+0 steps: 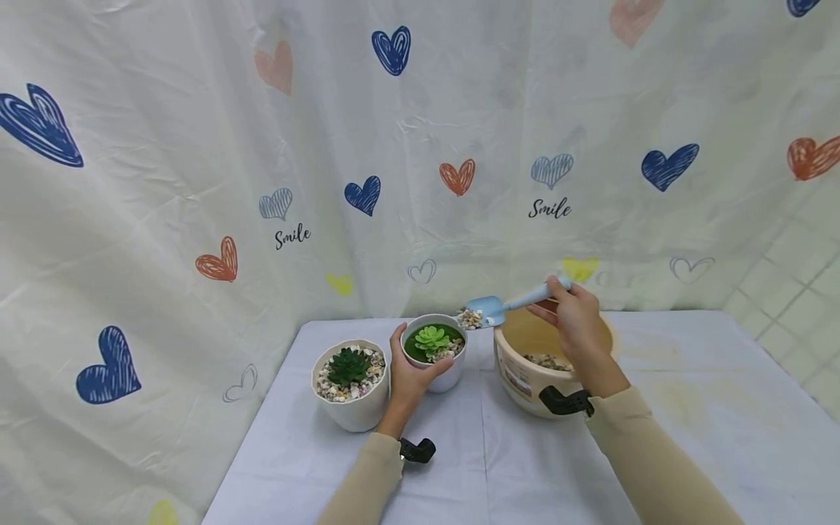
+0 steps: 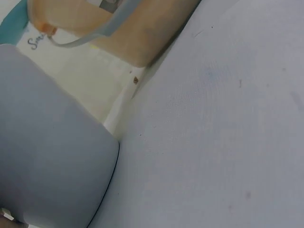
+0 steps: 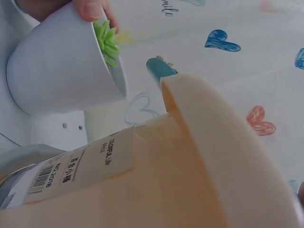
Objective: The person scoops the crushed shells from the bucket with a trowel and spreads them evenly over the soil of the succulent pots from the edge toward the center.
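OK so here's what we've got rn: the left hand (image 1: 408, 379) is wrapped round the small white pot (image 1: 449, 378), fingers along its left side and thumb across the front, prob bc a light pot could tip or skid if nudged. It sits on the table (image 1: 453, 488) btwn the other white pot (image 1: 357, 414) and the big cream tub (image 1: 534, 394), w/ a light green succulent (image 1: 431, 340) inside and a gravel patch (image 1: 453, 349) at just its right edge. The right hand (image 1: 579, 328) is gripping the blue trowel (image 1: 525, 299) by its handle, up over the tub, blade pointing left w/ a heap of pebbles (image 1: 469, 319) at the tip. We figure the blade's held fairly flat so nothing rolls off. In the head view the tip overlaps the small pot's right rim, but tbh we can't tell if they're touching. The tub has loose stones (image 1: 550, 362) in the bottom, so having it near the small pot looks handy: short reach, less spillage. The other pot, w/ its dark green succulent (image 1: 348, 366) ringed by stones, is off left, prob out of the trowel's way imo
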Tool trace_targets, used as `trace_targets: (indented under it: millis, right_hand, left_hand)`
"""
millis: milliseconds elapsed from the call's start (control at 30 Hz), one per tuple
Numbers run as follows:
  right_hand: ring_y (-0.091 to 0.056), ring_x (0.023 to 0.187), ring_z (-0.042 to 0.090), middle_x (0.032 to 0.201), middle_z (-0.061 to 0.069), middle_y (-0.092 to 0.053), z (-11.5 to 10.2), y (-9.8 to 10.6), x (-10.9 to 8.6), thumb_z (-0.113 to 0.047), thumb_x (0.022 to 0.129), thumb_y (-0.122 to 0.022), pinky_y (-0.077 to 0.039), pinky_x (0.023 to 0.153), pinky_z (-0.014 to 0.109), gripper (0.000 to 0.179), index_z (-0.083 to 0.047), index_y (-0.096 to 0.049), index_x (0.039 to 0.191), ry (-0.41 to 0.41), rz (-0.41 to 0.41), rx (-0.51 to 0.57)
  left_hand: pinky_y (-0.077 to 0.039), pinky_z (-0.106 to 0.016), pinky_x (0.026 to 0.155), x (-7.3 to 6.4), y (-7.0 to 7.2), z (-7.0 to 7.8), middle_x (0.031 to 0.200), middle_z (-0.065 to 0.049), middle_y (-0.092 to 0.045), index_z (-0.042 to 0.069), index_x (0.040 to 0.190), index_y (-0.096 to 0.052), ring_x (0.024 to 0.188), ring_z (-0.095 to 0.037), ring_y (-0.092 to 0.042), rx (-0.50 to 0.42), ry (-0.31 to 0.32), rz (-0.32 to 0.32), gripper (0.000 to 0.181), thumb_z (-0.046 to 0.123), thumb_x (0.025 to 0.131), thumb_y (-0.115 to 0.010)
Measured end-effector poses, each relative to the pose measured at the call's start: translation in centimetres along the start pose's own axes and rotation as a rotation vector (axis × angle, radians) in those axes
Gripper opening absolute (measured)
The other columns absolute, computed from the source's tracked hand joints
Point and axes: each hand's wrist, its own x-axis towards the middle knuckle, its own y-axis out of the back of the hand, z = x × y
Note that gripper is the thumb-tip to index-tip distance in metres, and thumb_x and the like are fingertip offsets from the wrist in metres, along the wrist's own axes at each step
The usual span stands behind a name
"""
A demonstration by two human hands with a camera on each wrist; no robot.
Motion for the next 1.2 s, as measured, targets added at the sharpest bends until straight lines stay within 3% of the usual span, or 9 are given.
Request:
trace_targets:
  millis: [300, 767, 900, 1200]
  right_hand:
    - [-0.071, 0.086, 0.013, 0.096, 0.002, -0.062, 0.2, -1.0, 0.1, -0.036, 0.103, -0.058, -0.062, 0.079, 0.028, 0.035, -0.002, -0.056, 0.111, 0.027, 0.032, -0.066]
    - [-0.072, 0.086, 0.013, 0.099, 0.003, -0.059, 0.7, -1.3, -0.2, -0.036, 0.103, -0.058, -0.062, 0.078, 0.028, 0.032, -0.004, -0.056, 0.109, 0.083, 0.026, -0.111]
    - [-0.072, 0.086, 0.012, 0.1, 0.003, -0.059, 0.8, -1.5, -0.2, -0.036, 0.103, -0.058, -0.062, 0.078, 0.028, 0.033, -0.004, -0.056, 0.11, 0.111, 0.016, -0.126]
    - [-0.071, 0.088, 0.012, 0.099, 0.003, -0.057, 1.0, -1.8, -0.3, -0.037, 0.101, -0.06, -0.062, 0.077, 0.028, 0.035, -0.003, -0.057, 0.109, 0.145, 0.009, -0.161]
  left_hand:
    - [-0.043, -0.043, 0.109, 0.1, 0.3, -0.4, 0.151, -0.008, -0.045, 0.034, 0.158, -0.025, 0.132, -0.024, -0.05, -0.099, 0.005, -0.067, 0.108, 0.02, 0.075, -0.091]
    - [-0.042, -0.042, 0.11, 0.1, 0.9, -0.5, 0.154, -0.015, -0.041, 0.03, 0.159, -0.023, 0.134, -0.025, -0.048, -0.108, -0.014, -0.105, 0.106, 0.018, 0.076, -0.088]
    - [-0.042, -0.042, 0.11, 0.2, 0.9, -0.5, 0.154, -0.014, -0.041, 0.027, 0.16, -0.023, 0.133, -0.024, -0.048, -0.109, -0.015, -0.108, 0.107, 0.021, 0.075, -0.089]
    - [-0.039, -0.044, 0.111, 0.2, 0.9, -0.7, 0.152, -0.01, -0.042, 0.033, 0.156, -0.022, 0.132, -0.024, -0.049, -0.12, -0.009, -0.101, 0.106, 0.021, 0.074, -0.089]
